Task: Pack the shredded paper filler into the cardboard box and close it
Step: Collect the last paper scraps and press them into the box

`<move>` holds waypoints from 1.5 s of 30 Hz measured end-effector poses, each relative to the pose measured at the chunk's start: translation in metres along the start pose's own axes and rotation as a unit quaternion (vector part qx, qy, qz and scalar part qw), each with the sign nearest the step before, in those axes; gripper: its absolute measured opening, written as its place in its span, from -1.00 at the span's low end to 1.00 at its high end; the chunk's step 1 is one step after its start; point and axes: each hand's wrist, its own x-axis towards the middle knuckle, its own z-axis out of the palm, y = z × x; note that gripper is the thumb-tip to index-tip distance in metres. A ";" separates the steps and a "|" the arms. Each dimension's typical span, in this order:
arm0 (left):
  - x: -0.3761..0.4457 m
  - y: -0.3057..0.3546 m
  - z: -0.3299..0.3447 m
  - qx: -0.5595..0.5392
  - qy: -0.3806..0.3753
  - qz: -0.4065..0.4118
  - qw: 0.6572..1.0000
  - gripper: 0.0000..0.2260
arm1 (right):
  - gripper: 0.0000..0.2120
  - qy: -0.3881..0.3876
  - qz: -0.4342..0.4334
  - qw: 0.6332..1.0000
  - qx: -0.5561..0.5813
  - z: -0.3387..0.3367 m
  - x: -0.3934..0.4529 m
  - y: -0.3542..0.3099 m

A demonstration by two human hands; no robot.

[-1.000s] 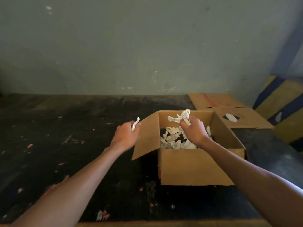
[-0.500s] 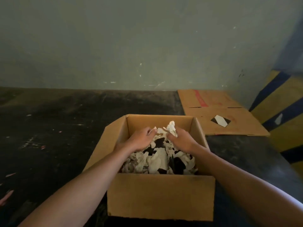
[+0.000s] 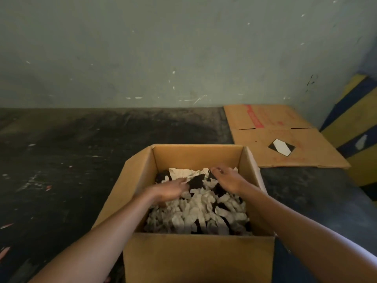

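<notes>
An open brown cardboard box (image 3: 199, 260) stands on the dark table right in front of me, its flaps spread outward. Whitish shredded paper filler (image 3: 195, 213) covers its bottom, with dark gaps between the strips. Both my hands are inside the box, palms down on the filler. My left hand (image 3: 169, 190) lies flat near the left wall with fingers stretched toward the middle. My right hand (image 3: 227, 178) rests farther back on the right, fingers spread and slightly curled over the paper. Neither hand holds a clump.
A flattened cardboard sheet (image 3: 285, 137) with red print and a black-and-white diamond label lies at the back right of the dark scuffed table (image 3: 71, 160). A grey-green wall (image 3: 163, 48) rises behind. Yellow and blue striped surfaces (image 3: 359, 123) stand at the far right.
Both hands brought paper over and into the box, let it go and now press flat on the filler. The view has moved closer, over the box.
</notes>
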 end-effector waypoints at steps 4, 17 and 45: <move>0.022 -0.009 0.030 0.113 -0.054 -0.006 0.992 -0.41 | -0.40 -0.208 0.056 0.944 -0.250 0.037 0.014 0.029; 0.042 0.002 0.023 0.349 0.118 -0.017 0.930 -0.19 | -0.62 0.062 0.031 0.954 -0.290 0.028 0.033 0.013; -0.003 -0.026 0.045 0.324 -0.123 0.074 0.935 -0.38 | -0.43 -0.272 0.075 0.893 -0.350 0.036 -0.041 0.012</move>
